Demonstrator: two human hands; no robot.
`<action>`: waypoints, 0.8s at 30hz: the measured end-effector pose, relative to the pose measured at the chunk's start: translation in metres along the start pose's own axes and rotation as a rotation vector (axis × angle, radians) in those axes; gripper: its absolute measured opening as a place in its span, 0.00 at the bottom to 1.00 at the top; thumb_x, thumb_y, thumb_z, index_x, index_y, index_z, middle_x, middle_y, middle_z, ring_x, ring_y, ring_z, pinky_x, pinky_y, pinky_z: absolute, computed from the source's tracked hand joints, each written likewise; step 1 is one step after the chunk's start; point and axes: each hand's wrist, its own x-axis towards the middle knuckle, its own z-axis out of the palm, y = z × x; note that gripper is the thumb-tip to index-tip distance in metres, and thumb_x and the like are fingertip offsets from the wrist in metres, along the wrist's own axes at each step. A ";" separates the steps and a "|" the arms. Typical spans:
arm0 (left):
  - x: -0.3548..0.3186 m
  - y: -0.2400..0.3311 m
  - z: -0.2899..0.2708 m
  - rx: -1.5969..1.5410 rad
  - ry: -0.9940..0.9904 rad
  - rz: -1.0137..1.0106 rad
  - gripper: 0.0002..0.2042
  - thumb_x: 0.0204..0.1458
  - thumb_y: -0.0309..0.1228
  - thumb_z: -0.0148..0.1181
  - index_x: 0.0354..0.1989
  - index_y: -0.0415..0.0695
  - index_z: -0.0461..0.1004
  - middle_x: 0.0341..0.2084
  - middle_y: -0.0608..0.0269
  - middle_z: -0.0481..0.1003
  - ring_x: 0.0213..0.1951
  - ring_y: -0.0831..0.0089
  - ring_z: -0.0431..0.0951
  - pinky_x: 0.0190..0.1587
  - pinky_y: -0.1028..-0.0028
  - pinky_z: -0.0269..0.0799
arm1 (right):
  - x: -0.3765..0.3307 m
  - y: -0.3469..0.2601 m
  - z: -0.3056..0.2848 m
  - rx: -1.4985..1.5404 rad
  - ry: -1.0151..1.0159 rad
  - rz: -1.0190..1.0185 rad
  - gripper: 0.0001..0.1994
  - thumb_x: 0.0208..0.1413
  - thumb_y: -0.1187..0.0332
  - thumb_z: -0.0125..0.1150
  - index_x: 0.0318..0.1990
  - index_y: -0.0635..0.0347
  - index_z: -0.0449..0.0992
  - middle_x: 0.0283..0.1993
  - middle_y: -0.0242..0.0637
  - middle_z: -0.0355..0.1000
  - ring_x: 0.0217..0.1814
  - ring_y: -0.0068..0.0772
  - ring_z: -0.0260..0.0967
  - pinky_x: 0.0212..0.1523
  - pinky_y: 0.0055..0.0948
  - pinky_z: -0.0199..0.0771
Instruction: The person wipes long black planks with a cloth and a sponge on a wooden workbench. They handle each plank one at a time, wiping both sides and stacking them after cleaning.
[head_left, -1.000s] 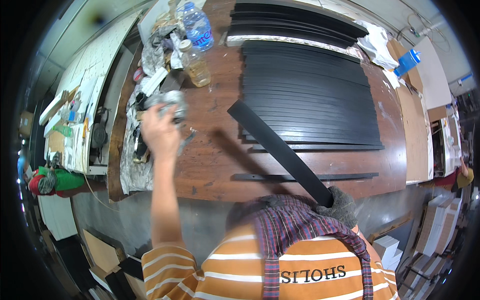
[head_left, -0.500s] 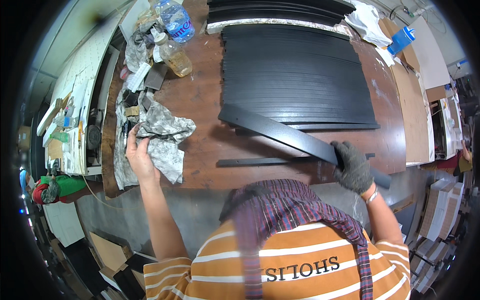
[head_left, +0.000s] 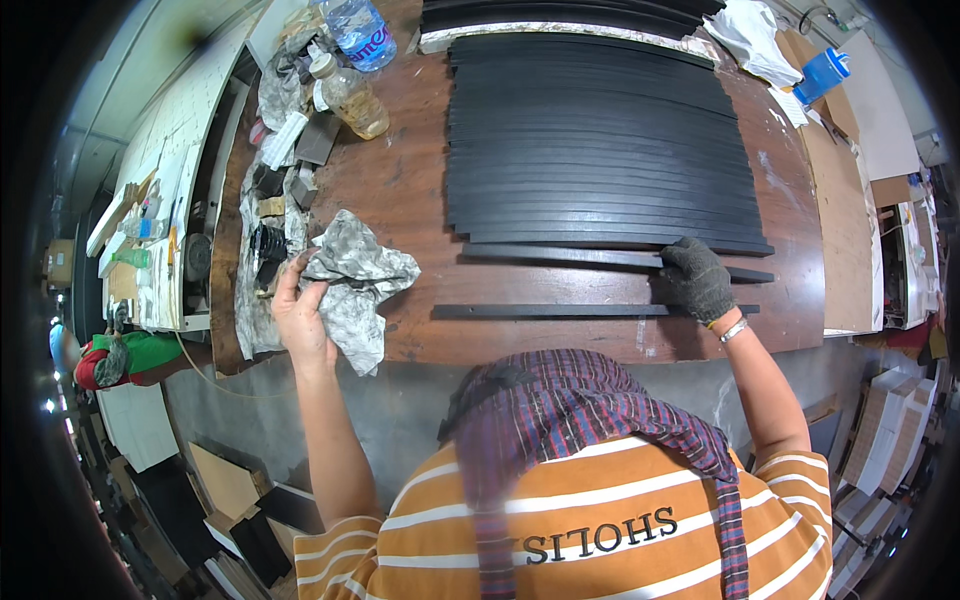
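Observation:
My left hand (head_left: pixel 300 315), bare, grips a crumpled grey rag (head_left: pixel 355 275) at the near left of the brown wooden table (head_left: pixel 400 190). My right hand (head_left: pixel 697 280) wears a dark glove and presses on a long black strip (head_left: pixel 570 256) lying flat beside a big stack of the same black strips (head_left: pixel 600 140). A thinner black strip (head_left: pixel 545 311) lies alone nearer the table's front edge, just below my gloved hand.
Two plastic bottles (head_left: pixel 350 95) (head_left: pixel 362 30) stand at the far left among rags and small blocks. A white cloth (head_left: pixel 750 35) and a blue container (head_left: pixel 822 75) sit at the far right. Boards and boxes line the floor around the table.
My right hand has swung the black strip from a slant down flat against the stack. My left hand came down from the bottles and took hold of the rag.

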 end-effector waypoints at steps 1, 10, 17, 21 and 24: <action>-0.002 -0.001 0.001 -0.008 -0.014 -0.004 0.22 0.51 0.13 0.50 0.56 0.35 0.74 0.48 0.57 0.78 0.48 0.69 0.79 0.53 0.71 0.74 | -0.003 -0.005 0.000 0.000 0.025 0.077 0.14 0.46 0.68 0.68 0.43 0.56 0.82 0.41 0.42 0.74 0.47 0.49 0.71 0.48 0.43 0.73; -0.016 0.024 0.034 -0.062 -0.025 -0.056 0.23 0.47 0.11 0.53 0.55 0.32 0.74 0.49 0.57 0.76 0.50 0.72 0.77 0.54 0.73 0.73 | -0.038 -0.015 0.004 -0.105 -0.339 0.010 0.17 0.47 0.54 0.71 0.38 0.56 0.81 0.40 0.42 0.75 0.47 0.48 0.72 0.46 0.44 0.72; -0.107 0.027 0.181 0.898 -0.887 0.826 0.18 0.46 0.36 0.69 0.48 0.58 0.80 0.56 0.61 0.72 0.62 0.61 0.67 0.68 0.49 0.52 | -0.032 -0.062 -0.015 0.188 -0.266 0.052 0.24 0.46 0.46 0.71 0.37 0.60 0.79 0.33 0.47 0.77 0.37 0.52 0.76 0.39 0.44 0.75; -0.062 -0.004 0.170 0.965 -0.824 1.199 0.18 0.42 0.34 0.70 0.45 0.59 0.79 0.56 0.67 0.74 0.60 0.63 0.72 0.63 0.47 0.64 | -0.035 -0.086 -0.042 0.091 -0.190 -0.033 0.30 0.40 0.40 0.74 0.36 0.59 0.80 0.30 0.47 0.77 0.34 0.49 0.76 0.37 0.42 0.76; 0.046 -0.003 0.079 1.219 -0.488 1.045 0.20 0.43 0.24 0.65 0.48 0.54 0.78 0.49 0.59 0.78 0.50 0.57 0.79 0.52 0.59 0.76 | -0.052 -0.083 -0.050 0.139 -0.229 0.175 0.30 0.38 0.42 0.75 0.37 0.61 0.79 0.30 0.47 0.77 0.33 0.49 0.77 0.36 0.41 0.77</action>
